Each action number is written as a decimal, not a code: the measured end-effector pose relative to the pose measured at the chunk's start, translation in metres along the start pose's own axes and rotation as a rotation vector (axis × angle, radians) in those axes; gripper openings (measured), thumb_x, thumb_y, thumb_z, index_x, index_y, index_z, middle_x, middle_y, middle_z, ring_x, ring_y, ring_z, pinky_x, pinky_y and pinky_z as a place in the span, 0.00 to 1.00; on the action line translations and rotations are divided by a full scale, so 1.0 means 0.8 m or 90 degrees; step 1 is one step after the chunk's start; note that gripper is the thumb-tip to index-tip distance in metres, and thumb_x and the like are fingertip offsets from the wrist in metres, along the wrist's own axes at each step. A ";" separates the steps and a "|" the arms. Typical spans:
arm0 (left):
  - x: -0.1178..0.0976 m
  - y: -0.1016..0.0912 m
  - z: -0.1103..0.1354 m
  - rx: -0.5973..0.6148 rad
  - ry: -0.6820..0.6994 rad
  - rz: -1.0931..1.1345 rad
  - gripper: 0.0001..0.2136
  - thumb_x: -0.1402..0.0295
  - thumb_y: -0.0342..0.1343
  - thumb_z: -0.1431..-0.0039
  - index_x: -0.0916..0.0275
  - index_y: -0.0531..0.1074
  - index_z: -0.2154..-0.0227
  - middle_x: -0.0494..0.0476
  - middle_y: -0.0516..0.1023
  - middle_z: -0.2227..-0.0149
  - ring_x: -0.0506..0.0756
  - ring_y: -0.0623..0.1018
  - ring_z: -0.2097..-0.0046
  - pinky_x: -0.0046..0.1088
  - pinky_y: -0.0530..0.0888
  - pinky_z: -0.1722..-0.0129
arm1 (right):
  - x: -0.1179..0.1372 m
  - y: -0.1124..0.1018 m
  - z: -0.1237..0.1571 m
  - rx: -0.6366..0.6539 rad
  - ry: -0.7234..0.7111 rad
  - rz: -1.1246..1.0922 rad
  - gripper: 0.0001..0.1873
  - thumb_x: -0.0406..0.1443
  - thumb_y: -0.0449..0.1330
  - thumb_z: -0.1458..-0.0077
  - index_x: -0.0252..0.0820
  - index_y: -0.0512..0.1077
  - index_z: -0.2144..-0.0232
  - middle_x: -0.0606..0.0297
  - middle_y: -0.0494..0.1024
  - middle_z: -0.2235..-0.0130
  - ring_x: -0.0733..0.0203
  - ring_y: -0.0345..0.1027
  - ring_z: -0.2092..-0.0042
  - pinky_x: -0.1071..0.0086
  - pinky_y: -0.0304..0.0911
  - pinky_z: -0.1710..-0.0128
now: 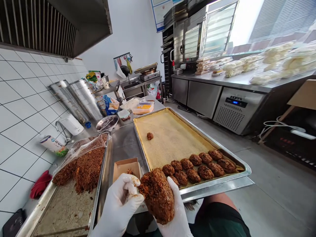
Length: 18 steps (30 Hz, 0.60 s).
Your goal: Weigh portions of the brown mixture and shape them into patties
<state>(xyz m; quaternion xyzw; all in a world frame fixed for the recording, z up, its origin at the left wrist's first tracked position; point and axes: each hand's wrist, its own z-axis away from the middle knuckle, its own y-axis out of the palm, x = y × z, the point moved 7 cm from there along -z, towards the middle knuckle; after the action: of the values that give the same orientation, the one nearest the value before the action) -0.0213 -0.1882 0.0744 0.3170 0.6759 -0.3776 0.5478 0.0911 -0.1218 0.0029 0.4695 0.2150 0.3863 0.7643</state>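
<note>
White-gloved left hand (pixel 118 205) and right hand (pixel 176 217) are together, clamped from opposite sides on a mound of brown shredded mixture (pixel 156 196), held close before the camera. Firm, even palm pressure suits a compact surface. Formed rounds (pixel 195 168) stand in rows at the near end of a mat-lined steel tray (pixel 209 139), right; loose mixture (pixel 86 169) lies in a second tray (pixel 100 181), left.
</note>
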 end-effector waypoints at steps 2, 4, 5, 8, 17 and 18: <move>-0.001 0.012 -0.005 0.029 -0.043 -0.095 0.08 0.64 0.62 0.41 0.59 0.73 0.62 0.46 0.63 0.72 0.49 0.62 0.72 0.24 0.62 0.70 | -0.006 0.000 0.001 0.001 0.008 0.004 0.18 0.46 0.67 0.47 0.41 0.82 0.60 0.60 0.87 0.61 0.50 0.81 0.56 0.55 0.70 0.45; -0.001 0.018 -0.008 0.050 -0.081 -0.181 0.07 0.66 0.61 0.40 0.58 0.72 0.61 0.44 0.58 0.74 0.49 0.61 0.72 0.23 0.62 0.69 | -0.010 0.000 0.003 0.004 0.011 0.006 0.17 0.46 0.68 0.47 0.40 0.82 0.61 0.59 0.87 0.63 0.49 0.80 0.54 0.55 0.70 0.45; -0.001 0.018 -0.010 0.051 -0.093 -0.210 0.07 0.66 0.61 0.41 0.57 0.71 0.61 0.43 0.57 0.75 0.49 0.61 0.71 0.24 0.61 0.69 | -0.010 -0.001 0.004 0.008 0.011 0.008 0.17 0.45 0.68 0.47 0.40 0.82 0.61 0.60 0.87 0.63 0.48 0.80 0.54 0.55 0.70 0.45; -0.003 0.012 -0.011 0.060 -0.104 -0.238 0.07 0.67 0.61 0.41 0.57 0.70 0.61 0.44 0.60 0.73 0.50 0.63 0.70 0.25 0.62 0.67 | -0.010 -0.001 0.005 0.012 0.017 0.022 0.17 0.44 0.68 0.47 0.39 0.82 0.59 0.58 0.87 0.62 0.47 0.80 0.52 0.54 0.69 0.44; 0.005 -0.028 -0.001 0.018 -0.093 0.317 0.06 0.68 0.52 0.32 0.61 0.73 0.57 0.51 0.69 0.70 0.48 0.66 0.70 0.25 0.64 0.68 | 0.006 -0.005 0.000 -0.021 -0.009 -0.014 0.15 0.43 0.66 0.44 0.40 0.82 0.59 0.61 0.88 0.61 0.53 0.82 0.59 0.59 0.73 0.48; 0.008 -0.027 -0.001 0.012 -0.088 0.405 0.07 0.69 0.52 0.32 0.62 0.74 0.57 0.50 0.66 0.72 0.48 0.65 0.71 0.25 0.64 0.69 | 0.007 -0.006 -0.001 -0.023 -0.009 -0.015 0.16 0.44 0.66 0.44 0.40 0.81 0.58 0.61 0.88 0.61 0.53 0.82 0.59 0.59 0.74 0.50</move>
<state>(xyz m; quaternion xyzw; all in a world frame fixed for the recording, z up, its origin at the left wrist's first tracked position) -0.0413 -0.1982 0.0718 0.4907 0.5005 -0.2148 0.6801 0.0959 -0.1180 -0.0019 0.4560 0.2082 0.3777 0.7785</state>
